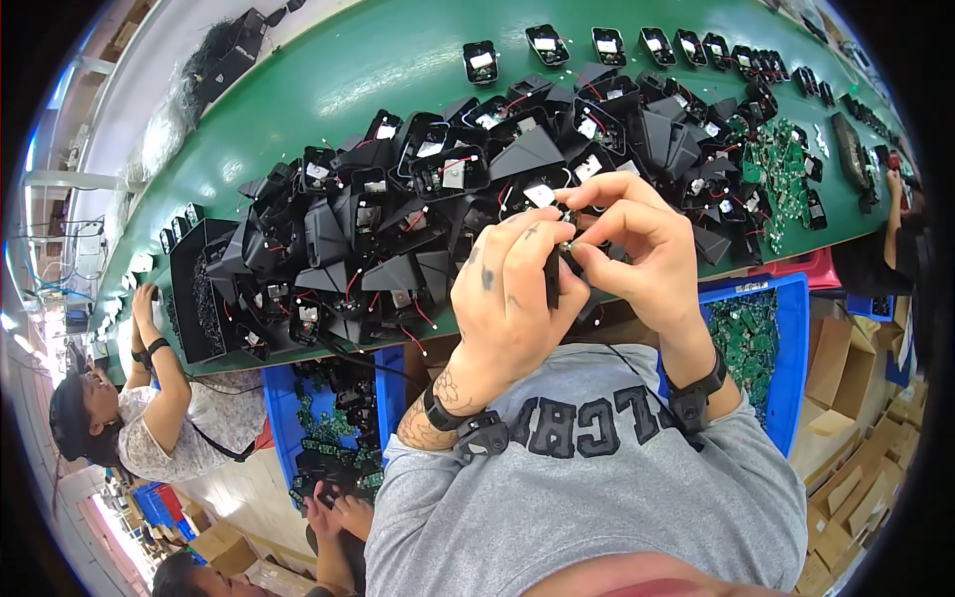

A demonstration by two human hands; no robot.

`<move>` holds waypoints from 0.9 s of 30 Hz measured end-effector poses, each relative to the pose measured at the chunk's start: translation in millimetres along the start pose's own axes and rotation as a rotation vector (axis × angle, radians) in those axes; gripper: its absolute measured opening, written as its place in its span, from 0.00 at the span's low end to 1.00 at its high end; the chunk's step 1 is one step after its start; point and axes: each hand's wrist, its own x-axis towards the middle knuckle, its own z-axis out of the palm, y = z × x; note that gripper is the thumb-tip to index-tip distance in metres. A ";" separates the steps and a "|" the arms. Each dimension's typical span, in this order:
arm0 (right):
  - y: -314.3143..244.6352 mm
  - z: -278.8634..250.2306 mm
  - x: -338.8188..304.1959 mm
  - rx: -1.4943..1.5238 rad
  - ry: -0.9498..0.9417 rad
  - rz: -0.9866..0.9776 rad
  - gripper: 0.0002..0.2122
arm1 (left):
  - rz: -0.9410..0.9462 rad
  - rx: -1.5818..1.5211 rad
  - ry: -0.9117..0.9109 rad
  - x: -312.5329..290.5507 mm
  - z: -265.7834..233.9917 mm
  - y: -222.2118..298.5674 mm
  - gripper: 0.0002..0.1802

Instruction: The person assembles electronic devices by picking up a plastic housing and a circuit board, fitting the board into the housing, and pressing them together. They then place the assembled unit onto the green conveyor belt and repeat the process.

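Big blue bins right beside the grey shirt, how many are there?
2: a left bin and a right bin, one on each side of the grey shirt. Others could be hidden.

Green table [378, 62]: jumbled black housings [527, 152], loose green circuit boards [781, 169], a black tray [204, 239].

Black casing [553, 281], mostly hidden, in left grip [512, 284], beside right grip [647, 249].

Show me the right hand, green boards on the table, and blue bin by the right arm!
Right hand [659, 257], head view: its middle.
Green boards [779, 177], head view: pile's middle.
Blue bin [794, 348], head view: right wall.
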 end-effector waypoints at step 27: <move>-2.5 -28.1 6.2 0.116 -0.151 0.250 0.11 | -0.056 -0.193 -0.105 2.0 4.2 6.6 0.24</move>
